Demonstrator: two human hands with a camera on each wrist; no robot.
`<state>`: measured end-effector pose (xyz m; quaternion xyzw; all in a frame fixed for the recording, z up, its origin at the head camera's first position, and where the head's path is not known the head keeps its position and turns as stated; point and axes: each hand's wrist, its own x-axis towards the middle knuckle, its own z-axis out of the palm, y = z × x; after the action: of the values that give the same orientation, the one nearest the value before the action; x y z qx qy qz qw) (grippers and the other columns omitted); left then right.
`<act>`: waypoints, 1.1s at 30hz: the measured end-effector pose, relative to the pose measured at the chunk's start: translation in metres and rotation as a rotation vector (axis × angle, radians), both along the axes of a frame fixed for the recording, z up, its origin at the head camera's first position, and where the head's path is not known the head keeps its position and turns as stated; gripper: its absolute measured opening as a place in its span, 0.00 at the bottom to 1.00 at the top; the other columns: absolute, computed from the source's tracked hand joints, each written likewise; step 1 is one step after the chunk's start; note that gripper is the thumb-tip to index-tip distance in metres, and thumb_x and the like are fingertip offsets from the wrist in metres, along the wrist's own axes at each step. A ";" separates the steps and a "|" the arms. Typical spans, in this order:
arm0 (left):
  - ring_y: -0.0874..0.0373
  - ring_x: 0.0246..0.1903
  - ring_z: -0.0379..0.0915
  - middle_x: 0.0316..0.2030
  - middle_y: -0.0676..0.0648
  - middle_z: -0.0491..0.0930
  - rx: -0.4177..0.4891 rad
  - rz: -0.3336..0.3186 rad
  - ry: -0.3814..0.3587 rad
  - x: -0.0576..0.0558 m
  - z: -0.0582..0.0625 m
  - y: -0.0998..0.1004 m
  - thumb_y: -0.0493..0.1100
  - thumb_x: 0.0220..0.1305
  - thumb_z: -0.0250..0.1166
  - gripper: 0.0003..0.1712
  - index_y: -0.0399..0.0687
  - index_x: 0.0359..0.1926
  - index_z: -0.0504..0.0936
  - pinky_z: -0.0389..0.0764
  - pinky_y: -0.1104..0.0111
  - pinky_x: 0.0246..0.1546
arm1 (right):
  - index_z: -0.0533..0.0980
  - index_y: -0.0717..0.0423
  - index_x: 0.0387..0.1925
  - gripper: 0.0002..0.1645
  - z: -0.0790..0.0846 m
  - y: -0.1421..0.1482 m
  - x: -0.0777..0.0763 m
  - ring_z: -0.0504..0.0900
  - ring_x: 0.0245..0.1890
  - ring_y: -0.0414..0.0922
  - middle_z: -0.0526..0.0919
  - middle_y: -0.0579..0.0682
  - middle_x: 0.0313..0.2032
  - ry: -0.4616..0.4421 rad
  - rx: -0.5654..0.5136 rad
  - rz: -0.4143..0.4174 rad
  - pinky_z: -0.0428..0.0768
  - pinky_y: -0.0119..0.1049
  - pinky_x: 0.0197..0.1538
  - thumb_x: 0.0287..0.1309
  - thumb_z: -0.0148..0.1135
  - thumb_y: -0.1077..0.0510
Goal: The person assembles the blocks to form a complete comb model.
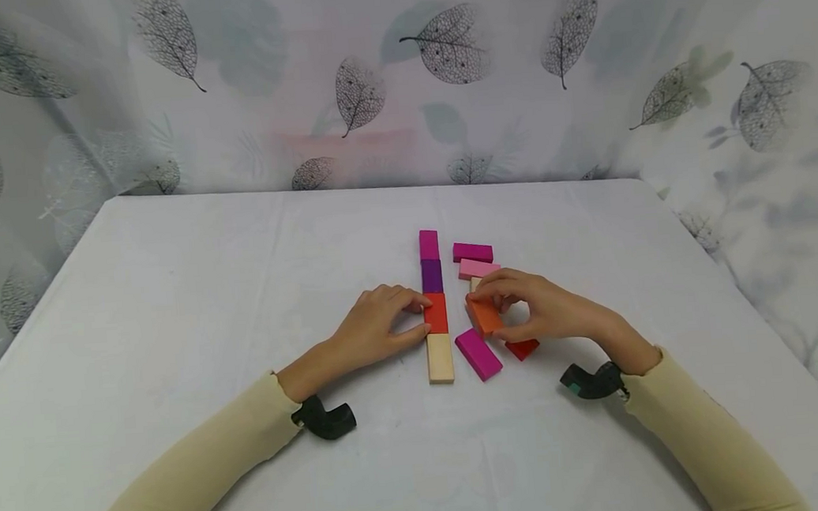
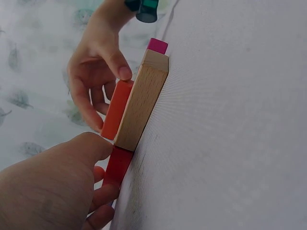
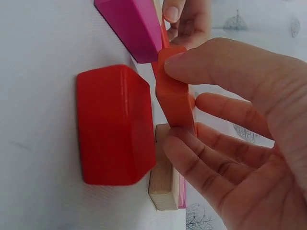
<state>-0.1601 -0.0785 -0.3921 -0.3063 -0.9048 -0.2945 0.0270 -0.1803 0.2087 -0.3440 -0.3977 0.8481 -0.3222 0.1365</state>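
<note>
A straight row of blocks runs away from me: a plain wooden block [image 1: 440, 359], a red block [image 1: 436, 314], a purple block [image 1: 432, 276] and a magenta block [image 1: 429, 244]. My left hand [image 1: 374, 325] holds the red block at its left side, thumb near the wooden block's end. Right of the row, my right hand [image 1: 544, 305] pinches an orange block [image 3: 173, 91] between thumb and fingertips, tilted. Beneath that hand lies another red block [image 3: 112, 124]. A second plain wooden block [image 3: 164, 179] is partly hidden by the fingers.
Loose blocks lie right of the row: a magenta one [image 1: 478, 354] near the front, a pink one [image 1: 478, 268] and another magenta one [image 1: 473, 252] farther back. A white cloth covers the table [image 1: 206, 301]. Leaf-patterned fabric [image 1: 382, 67] hangs behind its far edge.
</note>
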 end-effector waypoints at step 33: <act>0.58 0.48 0.74 0.43 0.53 0.81 -0.018 0.006 -0.014 0.001 0.002 0.000 0.50 0.62 0.66 0.18 0.51 0.51 0.79 0.71 0.59 0.50 | 0.73 0.60 0.60 0.34 -0.001 -0.014 -0.024 0.76 0.47 0.50 0.74 0.58 0.56 0.019 -0.001 -0.078 0.81 0.46 0.48 0.48 0.73 0.65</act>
<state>-0.1595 -0.0787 -0.3901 -0.3017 -0.9085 -0.2886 0.0189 -0.2042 0.1949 -0.3450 -0.3676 0.8640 -0.3240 0.1158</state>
